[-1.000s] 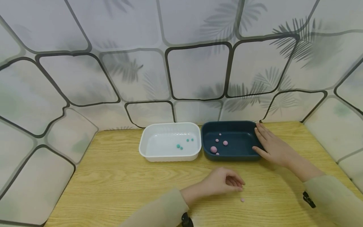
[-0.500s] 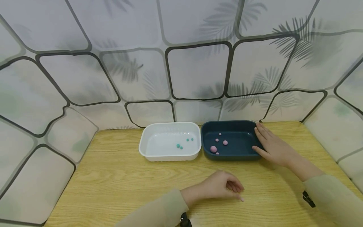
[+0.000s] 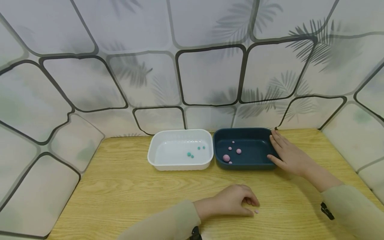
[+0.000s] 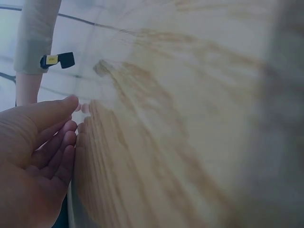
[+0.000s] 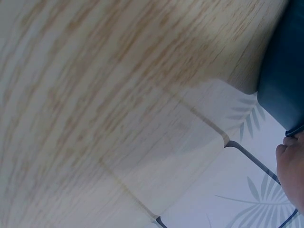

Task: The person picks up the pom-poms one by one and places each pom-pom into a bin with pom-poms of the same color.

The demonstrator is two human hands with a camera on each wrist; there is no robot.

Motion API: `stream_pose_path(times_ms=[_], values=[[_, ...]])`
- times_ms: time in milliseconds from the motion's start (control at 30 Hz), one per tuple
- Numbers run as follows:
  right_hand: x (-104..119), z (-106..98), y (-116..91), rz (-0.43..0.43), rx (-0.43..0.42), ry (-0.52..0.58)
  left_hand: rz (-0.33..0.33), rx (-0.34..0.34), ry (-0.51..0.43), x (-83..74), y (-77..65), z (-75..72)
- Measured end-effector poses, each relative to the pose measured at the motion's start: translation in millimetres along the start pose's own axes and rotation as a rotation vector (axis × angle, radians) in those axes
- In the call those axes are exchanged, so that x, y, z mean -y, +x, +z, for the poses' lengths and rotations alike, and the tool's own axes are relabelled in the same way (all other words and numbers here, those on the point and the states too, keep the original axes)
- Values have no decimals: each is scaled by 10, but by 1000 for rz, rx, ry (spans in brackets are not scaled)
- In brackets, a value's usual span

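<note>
A small pink ball [image 3: 256, 211] lies on the wooden table just past the fingertips of my left hand [image 3: 232, 201]. That hand is held low, thumb and fingers loosely bent and apart, with nothing between them; the left wrist view also has the pink ball [image 4: 85, 108] beyond the thumb tip. My right hand [image 3: 289, 158] rests with extended fingers on the right end of the dark blue container [image 3: 249, 166]. Inside this container are several pink balls [image 3: 226, 158] of differing sizes. In the right wrist view only part of the right hand [image 5: 292, 166] shows, at the container's rim.
Left of the dark blue container, almost against it, stands a white container [image 3: 168, 167] with several small green balls [image 3: 189, 154] in it. A patterned wall covering [image 3: 210, 76] rises behind the wood-grain table [image 3: 120, 186] and at its sides.
My left hand has lowered slightly toward the table, its thumb dropping to the level of the loose pink ball. The right hand and both containers stay as they were.
</note>
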State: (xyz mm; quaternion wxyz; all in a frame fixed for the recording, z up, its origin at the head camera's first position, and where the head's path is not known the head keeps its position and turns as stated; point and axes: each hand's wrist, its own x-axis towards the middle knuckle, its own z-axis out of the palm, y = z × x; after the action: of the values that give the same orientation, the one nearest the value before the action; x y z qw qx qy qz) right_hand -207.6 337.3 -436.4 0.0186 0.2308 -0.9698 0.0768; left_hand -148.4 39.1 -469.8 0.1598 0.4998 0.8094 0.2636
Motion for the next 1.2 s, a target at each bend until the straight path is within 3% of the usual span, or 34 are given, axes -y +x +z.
stream_pose_path(times_ms=[433, 1200], values=[[3, -4, 2, 9, 8, 8, 36, 14, 104, -41, 39, 20], [-39, 37, -16, 2, -1, 11, 44, 11, 109, -52, 81, 54]])
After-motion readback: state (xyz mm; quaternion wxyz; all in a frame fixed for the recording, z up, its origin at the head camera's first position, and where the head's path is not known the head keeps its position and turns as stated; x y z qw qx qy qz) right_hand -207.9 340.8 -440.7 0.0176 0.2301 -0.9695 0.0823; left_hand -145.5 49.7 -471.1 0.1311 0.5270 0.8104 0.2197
